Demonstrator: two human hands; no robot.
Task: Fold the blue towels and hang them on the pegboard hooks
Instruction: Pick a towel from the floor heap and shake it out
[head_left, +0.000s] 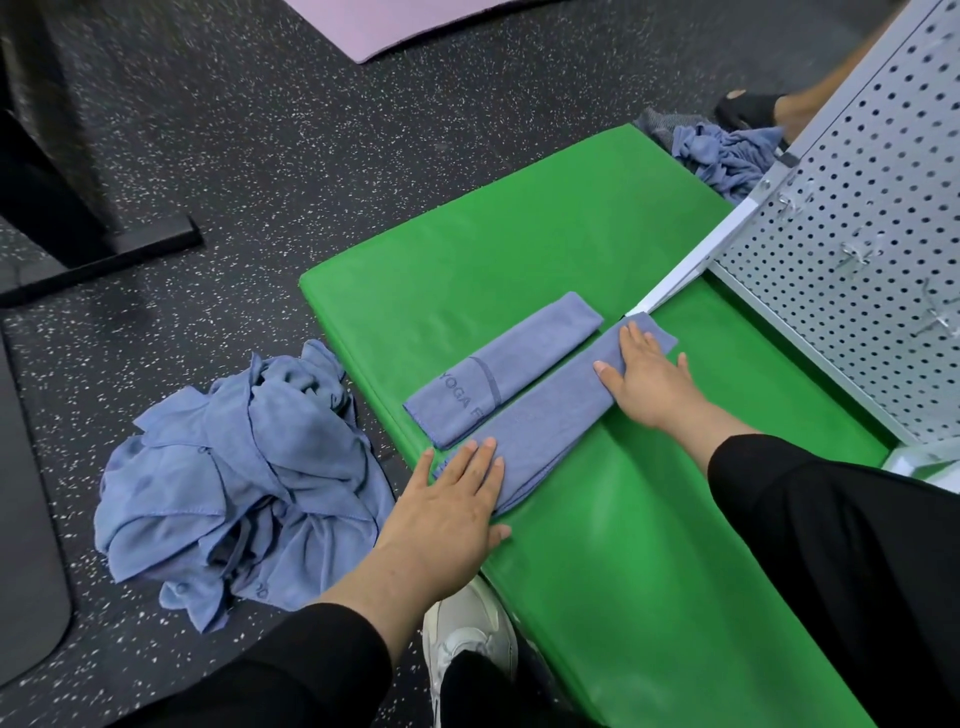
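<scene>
The left hand (457, 499), low centre of the frame, presses flat with straight fingers on the near end of a long folded blue towel (540, 421); the right hand (647, 376) lies equally flat on its far end, gripping nothing. A second folded towel (501, 366) lies just beside it on the green mat (571, 234). Unfolded towels remain in a heap (244, 478) at lower left and another pile (727, 150) at upper right. No towel hangs on the pegboard (872, 208); most of the task appears outstanding.
</scene>
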